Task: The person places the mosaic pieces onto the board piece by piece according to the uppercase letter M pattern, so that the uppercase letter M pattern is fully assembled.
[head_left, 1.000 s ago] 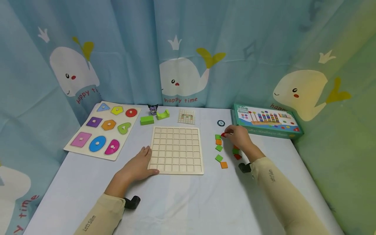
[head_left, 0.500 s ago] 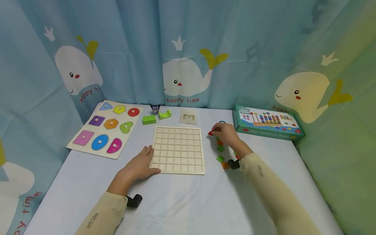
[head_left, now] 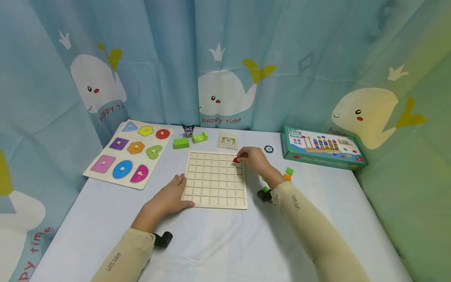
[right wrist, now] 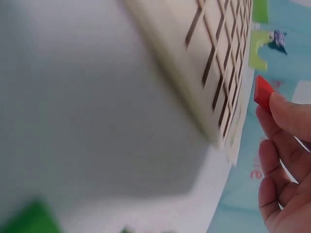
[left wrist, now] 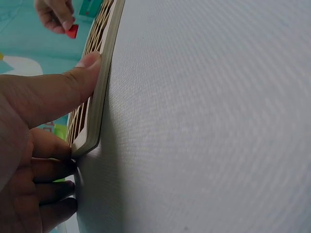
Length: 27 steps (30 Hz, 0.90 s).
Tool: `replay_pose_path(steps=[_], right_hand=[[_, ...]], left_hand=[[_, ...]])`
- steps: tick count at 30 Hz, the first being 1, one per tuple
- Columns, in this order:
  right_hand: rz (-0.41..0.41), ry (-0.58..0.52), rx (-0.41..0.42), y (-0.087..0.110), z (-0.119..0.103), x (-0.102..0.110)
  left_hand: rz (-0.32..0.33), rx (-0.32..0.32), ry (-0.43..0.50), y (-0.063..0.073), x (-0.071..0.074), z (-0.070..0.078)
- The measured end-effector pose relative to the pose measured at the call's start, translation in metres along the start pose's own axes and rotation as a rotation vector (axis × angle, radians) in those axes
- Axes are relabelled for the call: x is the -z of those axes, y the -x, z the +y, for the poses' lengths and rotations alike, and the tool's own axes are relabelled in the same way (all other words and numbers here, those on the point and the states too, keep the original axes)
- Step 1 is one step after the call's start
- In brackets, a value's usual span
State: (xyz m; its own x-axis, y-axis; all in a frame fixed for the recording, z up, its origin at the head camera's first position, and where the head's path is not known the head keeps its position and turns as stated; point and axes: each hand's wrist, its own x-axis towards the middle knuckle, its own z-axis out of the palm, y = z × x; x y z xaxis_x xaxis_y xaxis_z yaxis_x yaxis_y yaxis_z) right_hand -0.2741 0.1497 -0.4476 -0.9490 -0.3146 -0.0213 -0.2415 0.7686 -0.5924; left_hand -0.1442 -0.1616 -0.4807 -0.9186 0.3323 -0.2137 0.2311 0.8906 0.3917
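A thin red tile (right wrist: 262, 92) is pinched between the thumb and forefinger of my right hand (head_left: 254, 159). In the head view this tile overlaps the far right corner of a wooden grid board (head_left: 215, 180); the left wrist view shows it above the board. My left hand (head_left: 170, 196) rests at the board's near left corner. Its thumb (left wrist: 73, 87) lies on the board's rim, and the other fingers stretch along the left side. Green and orange tiles, among them a green one (head_left: 289, 171) and an orange one (head_left: 287, 177), lie right of the board, partly hidden by my right arm.
Behind the board are a patterned card (head_left: 228, 140), green blocks (head_left: 181, 143) and a small dark figurine (head_left: 188, 131). A shape puzzle board (head_left: 130, 154) lies at the left. Back right are a round token (head_left: 269, 149) and a game box (head_left: 324, 149), before a curtain.
My right hand has carried the red tile leftward from the loose tiles to the board's far right corner. The left hand stays on the board; the head view has shifted slightly.
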Motion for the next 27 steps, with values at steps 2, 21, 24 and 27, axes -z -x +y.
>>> replay_pose_path(steps=[2, 21, 24, 27], right_hand=[[-0.013, -0.007, 0.01, -0.003, -0.006, -0.006], [-0.098, 0.008, 0.125, -0.021, -0.053, -0.049], [-0.097, -0.003, 0.142, -0.023, -0.059, -0.055], [-0.101, -0.003, 0.15, -0.025, -0.063, -0.061]], left_hand=[[0.002, 0.002, 0.004, 0.0, 0.0, 0.0], [-0.009, 0.006, -0.018, -0.003, 0.001, -0.001], [-0.004, 0.001, -0.024, -0.003, 0.0, -0.002], [-0.002, -0.002, -0.022, -0.003, 0.0, -0.002]])
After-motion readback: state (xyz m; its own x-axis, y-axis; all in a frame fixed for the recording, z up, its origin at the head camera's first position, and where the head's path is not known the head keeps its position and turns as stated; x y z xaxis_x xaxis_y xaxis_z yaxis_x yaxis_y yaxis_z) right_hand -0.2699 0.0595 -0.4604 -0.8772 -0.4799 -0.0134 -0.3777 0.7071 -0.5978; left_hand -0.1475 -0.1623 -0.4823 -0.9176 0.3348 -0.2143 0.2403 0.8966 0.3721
